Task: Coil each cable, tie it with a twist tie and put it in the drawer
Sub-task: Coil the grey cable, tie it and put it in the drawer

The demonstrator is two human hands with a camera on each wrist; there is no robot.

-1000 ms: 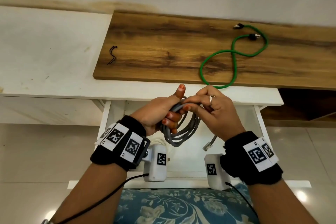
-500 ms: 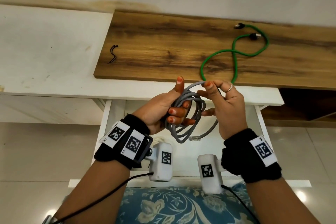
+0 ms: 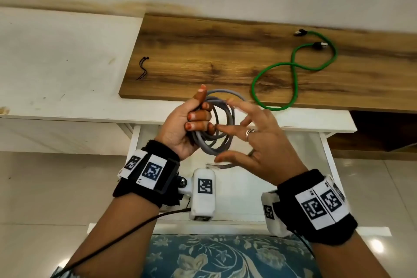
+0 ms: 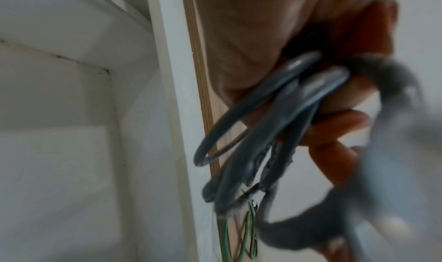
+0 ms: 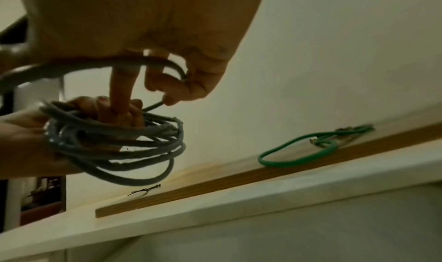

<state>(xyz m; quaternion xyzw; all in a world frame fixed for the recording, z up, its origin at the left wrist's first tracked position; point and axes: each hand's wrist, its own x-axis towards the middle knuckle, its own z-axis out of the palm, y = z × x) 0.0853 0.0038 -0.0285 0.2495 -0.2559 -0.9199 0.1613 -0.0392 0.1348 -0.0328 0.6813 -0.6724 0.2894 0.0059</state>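
Note:
A grey cable [image 3: 222, 142] hangs in several loops over the open white drawer [image 3: 326, 156]. My left hand [image 3: 189, 124] grips the coil [image 4: 263, 124] in its curled fingers, thumb up. My right hand [image 3: 259, 142] is beside the coil with its fingers spread. The cable's loose tail runs through that hand, and in the right wrist view a curled finger hooks the grey cable [image 5: 134, 145]. The tail's plug [image 3: 212, 166] hangs below the thumb. A green cable [image 3: 293, 67] lies in a figure of eight on the wooden board [image 3: 203, 52]. A black twist tie [image 3: 142, 71] lies at the board's left end.
The board rests on a white desk [image 3: 56, 63] against the wall. A dark shelf opening [image 3: 383, 128] sits right of the drawer. A blue flowered cushion [image 3: 225, 257] lies below my forearms. The green cable [image 5: 296, 152] and the twist tie [image 5: 146, 190] show on the board's edge.
Both hands rose with the coil. My right hand carried the tail round for another loop and its fingers spread apart. The dangling tail grew shorter.

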